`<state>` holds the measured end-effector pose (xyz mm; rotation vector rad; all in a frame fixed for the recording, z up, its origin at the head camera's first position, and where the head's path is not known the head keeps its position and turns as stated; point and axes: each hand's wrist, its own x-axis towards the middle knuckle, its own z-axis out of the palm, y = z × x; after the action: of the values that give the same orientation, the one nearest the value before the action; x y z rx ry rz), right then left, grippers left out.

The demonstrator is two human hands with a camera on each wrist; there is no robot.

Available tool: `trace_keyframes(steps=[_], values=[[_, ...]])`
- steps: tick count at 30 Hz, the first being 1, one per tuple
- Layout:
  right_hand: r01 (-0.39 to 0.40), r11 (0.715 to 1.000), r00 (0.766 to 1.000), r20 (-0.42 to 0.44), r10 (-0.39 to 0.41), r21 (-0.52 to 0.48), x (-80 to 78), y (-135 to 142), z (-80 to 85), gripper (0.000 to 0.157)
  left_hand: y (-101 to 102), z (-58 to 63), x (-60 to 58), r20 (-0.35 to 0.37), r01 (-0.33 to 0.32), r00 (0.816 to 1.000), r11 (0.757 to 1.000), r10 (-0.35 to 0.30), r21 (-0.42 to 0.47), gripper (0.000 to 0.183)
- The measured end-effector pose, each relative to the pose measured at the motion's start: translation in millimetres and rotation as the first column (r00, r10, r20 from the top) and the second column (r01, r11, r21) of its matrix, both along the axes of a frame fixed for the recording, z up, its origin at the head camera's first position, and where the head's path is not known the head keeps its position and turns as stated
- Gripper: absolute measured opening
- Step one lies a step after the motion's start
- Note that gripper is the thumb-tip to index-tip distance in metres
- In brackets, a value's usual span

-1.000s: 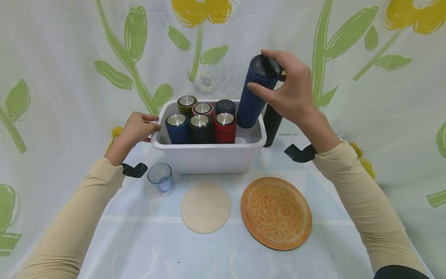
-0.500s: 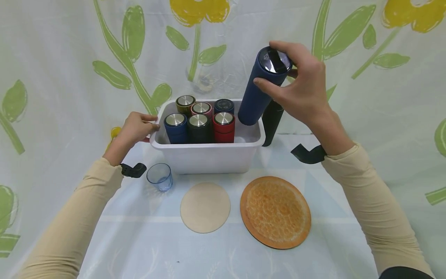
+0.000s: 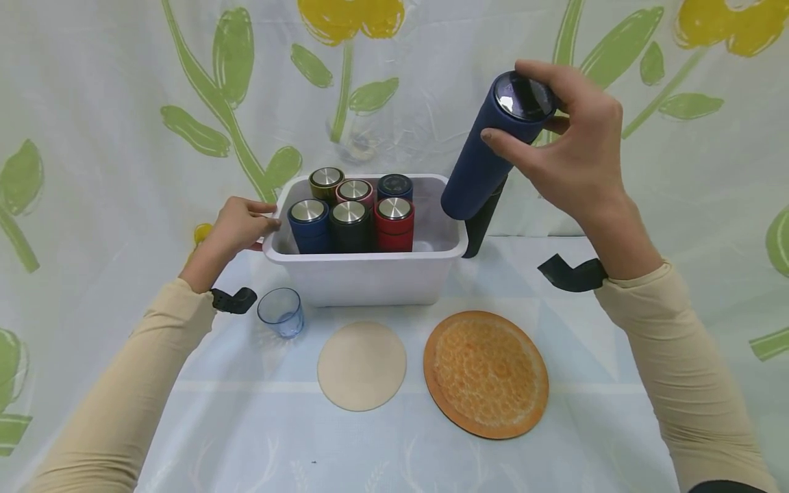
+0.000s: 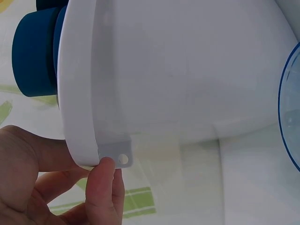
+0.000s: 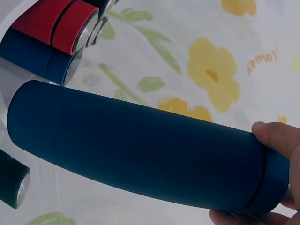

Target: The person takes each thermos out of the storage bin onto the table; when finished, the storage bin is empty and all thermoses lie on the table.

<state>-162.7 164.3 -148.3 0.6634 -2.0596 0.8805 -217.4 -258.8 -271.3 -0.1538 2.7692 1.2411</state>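
A navy blue thermos bottle point(image 3: 487, 154) hangs tilted over the right end of a white plastic bin point(image 3: 364, 281). My right hand point(image 3: 573, 137) grips it around its dark, shiny cap. In the right wrist view the thermos point(image 5: 136, 145) spans the picture, its lower end towards the left. My left hand point(image 3: 237, 226) pinches the bin's left rim; the left wrist view shows the thumb by a small tab with a hole. Inside the bin stand several thermoses, among them a red one point(image 3: 394, 229), a dark green one point(image 3: 351, 233) and a blue one point(image 3: 310, 233).
A dark thermos point(image 3: 482, 222) stands behind the bin's right side, partly hidden by the held one. In front lie a clear blue glass point(image 3: 281, 313), a beige round mat point(image 3: 361, 366) and a larger brown round board point(image 3: 487, 375). A flowered curtain hangs behind.
My right hand has carried the navy thermos rightward and slightly up, tilting it more, to above the bin's right rim. My left hand has kept its hold on the bin.
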Motion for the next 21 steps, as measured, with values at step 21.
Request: trace_keyframes(steps=[21], values=[[0.092, 0.996, 0.995, 0.046, -0.091, -0.012, -4.3, 35, -7.7, 0.059, 1, 5.2, 3.7, 0.011, 0.004, 1.0, 1.0, -0.004, 0.005, 0.053]])
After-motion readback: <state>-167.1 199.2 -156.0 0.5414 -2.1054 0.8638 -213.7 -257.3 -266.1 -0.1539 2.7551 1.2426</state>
